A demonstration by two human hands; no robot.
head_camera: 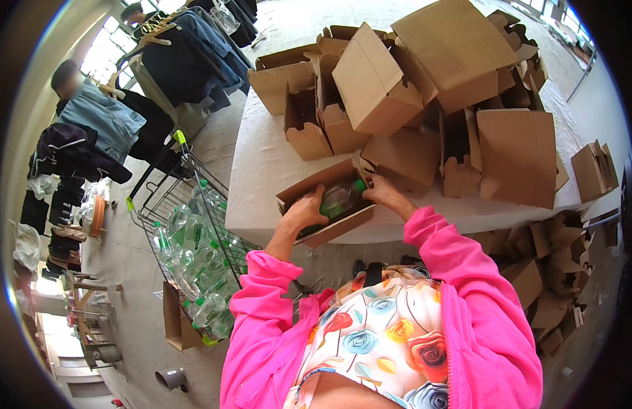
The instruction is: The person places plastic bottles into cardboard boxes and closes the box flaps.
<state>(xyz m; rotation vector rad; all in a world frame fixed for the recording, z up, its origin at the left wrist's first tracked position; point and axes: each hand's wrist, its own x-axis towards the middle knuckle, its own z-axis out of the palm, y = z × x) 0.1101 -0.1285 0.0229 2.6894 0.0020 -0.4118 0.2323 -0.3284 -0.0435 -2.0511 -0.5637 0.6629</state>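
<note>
An open cardboard box (pixel 341 229) lies near the table's front edge, with a clear plastic bottle (pixel 339 198) on its side inside. The bottle's green cap (pixel 359 185) points to the right. My left hand (pixel 306 208) reaches over the box's left end, its fingers around the bottle's left end and partly hiding it. At the other end, my right hand (pixel 386 193) holds the box's end wall, thumb beside the cap. Some of the right fingertips are hidden.
Several open cardboard boxes (pixel 382 82) are piled on the white-covered table (pixel 259 148). To the left stands a wire shopping cart (pixel 213 189) full of plastic bottles (pixel 193 255). More cardboard boxes (pixel 540 276) lie at lower right. Clothes racks (pixel 178 66) and two people are at upper left.
</note>
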